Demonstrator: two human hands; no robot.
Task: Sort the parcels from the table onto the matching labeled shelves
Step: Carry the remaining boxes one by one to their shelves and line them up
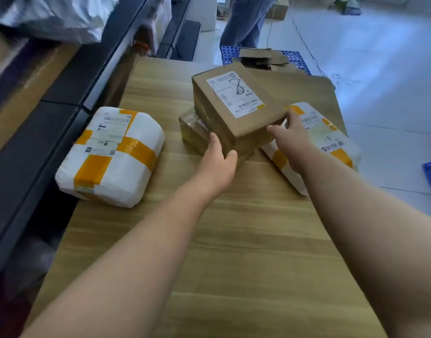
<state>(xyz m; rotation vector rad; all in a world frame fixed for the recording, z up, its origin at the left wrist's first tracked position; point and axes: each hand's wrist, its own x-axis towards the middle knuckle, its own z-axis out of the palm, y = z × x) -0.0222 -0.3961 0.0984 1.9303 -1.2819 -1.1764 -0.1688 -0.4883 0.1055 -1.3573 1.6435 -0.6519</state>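
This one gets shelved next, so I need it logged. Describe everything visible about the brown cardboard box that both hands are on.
The cardboard box is plain brown, rectangular and closed. A white shipping label with barcodes and a handwritten 8 covers part of its top. It lies tilted on a smaller brown box on the wooden table. The left hand grips its near left side and the right hand grips its near right corner, beside a white parcel.
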